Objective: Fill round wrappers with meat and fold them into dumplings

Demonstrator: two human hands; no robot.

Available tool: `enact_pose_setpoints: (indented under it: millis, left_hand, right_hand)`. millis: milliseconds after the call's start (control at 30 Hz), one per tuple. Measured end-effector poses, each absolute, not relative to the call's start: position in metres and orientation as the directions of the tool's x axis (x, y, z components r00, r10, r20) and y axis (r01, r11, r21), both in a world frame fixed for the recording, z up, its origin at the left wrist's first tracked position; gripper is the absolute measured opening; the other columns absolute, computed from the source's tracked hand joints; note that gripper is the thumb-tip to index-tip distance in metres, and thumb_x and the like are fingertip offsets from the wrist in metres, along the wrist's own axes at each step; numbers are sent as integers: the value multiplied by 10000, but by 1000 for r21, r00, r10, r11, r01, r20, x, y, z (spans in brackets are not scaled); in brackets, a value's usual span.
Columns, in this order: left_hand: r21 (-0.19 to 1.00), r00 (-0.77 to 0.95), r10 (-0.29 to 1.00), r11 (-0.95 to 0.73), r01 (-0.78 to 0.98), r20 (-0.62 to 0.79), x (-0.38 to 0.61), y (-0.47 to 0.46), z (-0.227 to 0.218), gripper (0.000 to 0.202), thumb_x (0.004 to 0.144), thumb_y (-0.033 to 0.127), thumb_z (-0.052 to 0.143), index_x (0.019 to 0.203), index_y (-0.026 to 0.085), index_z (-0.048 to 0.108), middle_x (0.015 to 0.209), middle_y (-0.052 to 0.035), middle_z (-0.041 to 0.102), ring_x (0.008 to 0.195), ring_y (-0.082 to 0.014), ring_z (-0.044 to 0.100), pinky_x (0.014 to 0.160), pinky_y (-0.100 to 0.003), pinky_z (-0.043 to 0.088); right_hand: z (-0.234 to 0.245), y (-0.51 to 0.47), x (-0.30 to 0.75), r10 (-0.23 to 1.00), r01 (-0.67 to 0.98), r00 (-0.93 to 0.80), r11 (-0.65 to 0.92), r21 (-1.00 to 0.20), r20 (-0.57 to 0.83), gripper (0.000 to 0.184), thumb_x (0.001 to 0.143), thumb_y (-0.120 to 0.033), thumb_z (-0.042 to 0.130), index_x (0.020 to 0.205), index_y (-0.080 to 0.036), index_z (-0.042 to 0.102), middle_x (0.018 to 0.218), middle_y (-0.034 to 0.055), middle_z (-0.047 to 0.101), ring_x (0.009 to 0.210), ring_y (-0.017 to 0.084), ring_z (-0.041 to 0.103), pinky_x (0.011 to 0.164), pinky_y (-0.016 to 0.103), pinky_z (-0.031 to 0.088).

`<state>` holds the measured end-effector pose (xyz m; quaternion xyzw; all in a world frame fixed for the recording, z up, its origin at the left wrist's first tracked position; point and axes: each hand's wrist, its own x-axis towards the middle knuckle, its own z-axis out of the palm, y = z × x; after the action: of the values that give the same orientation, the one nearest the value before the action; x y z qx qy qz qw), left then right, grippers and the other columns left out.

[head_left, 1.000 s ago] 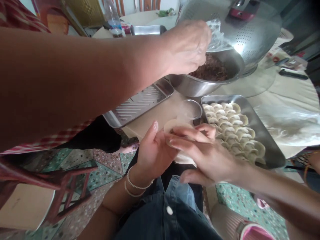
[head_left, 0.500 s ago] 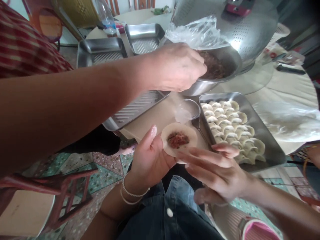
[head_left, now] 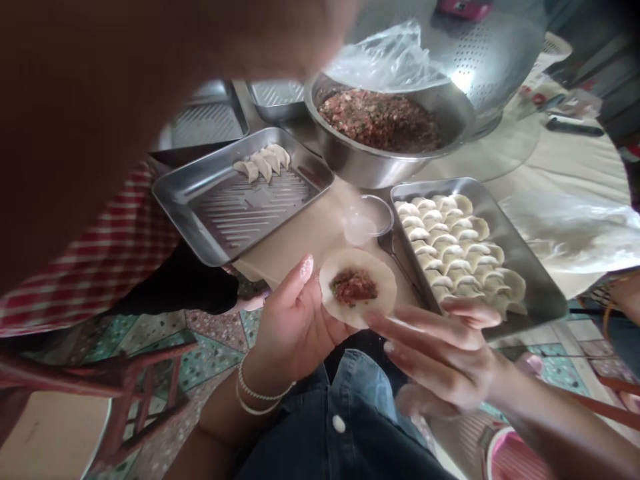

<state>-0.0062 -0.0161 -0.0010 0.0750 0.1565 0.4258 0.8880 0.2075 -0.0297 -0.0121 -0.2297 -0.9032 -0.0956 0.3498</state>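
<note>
A round dumpling wrapper (head_left: 385, 287) lies flat across the fingers of my left hand (head_left: 295, 327), its thumb raised at the side. A mound of minced meat filling (head_left: 354, 288) sits in the wrapper's middle. My right hand (head_left: 445, 357) is stretched out beside it, fingers apart, with a fingertip at the wrapper's lower right edge. Just beyond stands a small clear bowl (head_left: 385, 215), with a dark spoon (head_left: 400, 263) next to it. Folded dumplings (head_left: 450, 243) fill rows in the metal tray (head_left: 537, 303) on the right.
Another metal tray (head_left: 225, 227) at left holds several dumplings (head_left: 265, 162). Behind, a steel bowl (head_left: 360, 163) contains meat filling, partly covered by a plastic bag (head_left: 390, 60). Another person's blurred arm (head_left: 125, 87) crosses the upper left. A red chair (head_left: 135, 393) stands lower left.
The other person's hand has pulled back from the filling bowl toward the upper left, uncovering the bowl and the left tray's dumplings. My hands keep nearly the same pose around the wrapper.
</note>
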Motion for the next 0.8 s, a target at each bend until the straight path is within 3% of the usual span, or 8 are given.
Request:
enact_pose_setpoints:
  millis: [100, 167, 333, 467, 667, 800]
  left_hand:
    - [276, 581, 781, 624, -731, -228, -8, -17, -1, 589, 974, 488, 251, 1306, 103, 549, 1266, -153, 654, 1333, -297, 487, 1115, -463, 364]
    - [280, 585, 776, 631, -723, -236, -9, -18, -1, 588, 973, 492, 256, 1289, 101, 562, 1272, -150, 651, 1330, -300, 490, 1115, -461, 364]
    - [282, 640, 744, 666, -690, -190, -5, -19, -2, 584, 979, 478, 234, 1252, 107, 594, 1250, -148, 664, 1329, -292, 492, 1124, -448, 350]
    - [304, 641, 748, 660, -687, -174, -2, -20, -3, 583, 982, 463, 228, 1261, 99, 588, 1255, -151, 661, 1349, -289, 469, 1143, -447, 323]
    - [329, 635, 747, 660, -675, -195, -5, -19, -4, 565, 984, 461, 239, 1263, 117, 589, 1298, -137, 638, 1381, -297, 425, 1144, -468, 322]
    - [394, 618, 769, 624, -674, -161, -3, -21, -11, 510, 954, 494, 363, 1280, 173, 591, 1298, -78, 646, 1350, -273, 468, 1127, -418, 374]
  right_hand:
    - [-12, -31, 213, 440, 562, -599, 826, -40, 669, 303, 942, -496, 424, 1104, -301, 590, 1065, -33, 735, 1028, 205, 598, 863, 443, 340]
    - [-11, -32, 214, 489, 627, -545, 777, -56, 680, 278, 914, -443, 501, 1142, -303, 579, 1011, -32, 745, 980, 219, 591, 827, 436, 341]
    - [-13, -34, 202, 441, 647, -579, 760, 58, 686, 240, 765, -262, 730, 954, -398, 671, 1008, -132, 717, 870, 158, 547, 805, 370, 332]
    - [-16, -33, 191, 444, 647, -497, 762, -22, 745, 202, 779, -203, 712, 850, -392, 710, 956, -108, 691, 830, 144, 518, 744, 365, 334]
    - [-27, -29, 190, 464, 664, -388, 740, -107, 796, 210, 810, -231, 693, 952, -385, 710, 983, -41, 646, 885, 172, 525, 707, 374, 372]
    - [-35, -28, 180, 486, 666, -256, 715, -212, 835, 150, 835, -241, 680, 922, -357, 719, 953, -13, 628, 904, 174, 539, 715, 369, 414]
